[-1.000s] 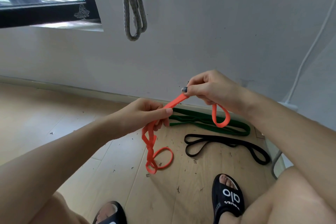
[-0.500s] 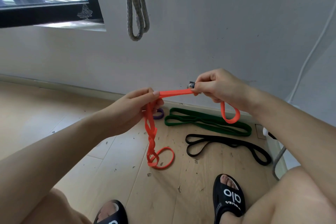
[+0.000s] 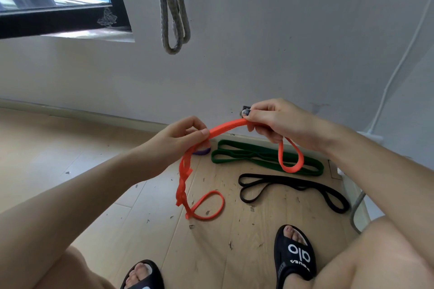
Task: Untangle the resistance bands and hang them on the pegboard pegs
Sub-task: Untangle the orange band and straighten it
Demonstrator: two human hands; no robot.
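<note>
I hold an orange resistance band (image 3: 226, 126) between both hands above the floor. My left hand (image 3: 180, 138) pinches it at one point; below that the band hangs twisted and ends in a loop lying on the floor. My right hand (image 3: 274, 122) grips the other part, and a short loop dangles beneath it. A green band (image 3: 246, 155) lies folded by the wall. A black band (image 3: 293, 189) lies in front of it. A bit of a purple band (image 3: 202, 151) peeks out behind my left hand. A grey band (image 3: 173, 7) hangs on the wall above.
A wooden floor (image 3: 70, 148) strewn with small debris meets the white wall (image 3: 281, 42). A dark-framed window (image 3: 58, 7) is at the upper left. A white cable (image 3: 387, 82) runs down the right wall. My feet in black slides (image 3: 294, 258) are at the bottom.
Both hands rose slightly and drew apart. The stretch of orange band between them went from a downward slope to a raised arc, and the twisted part lifted a little.
</note>
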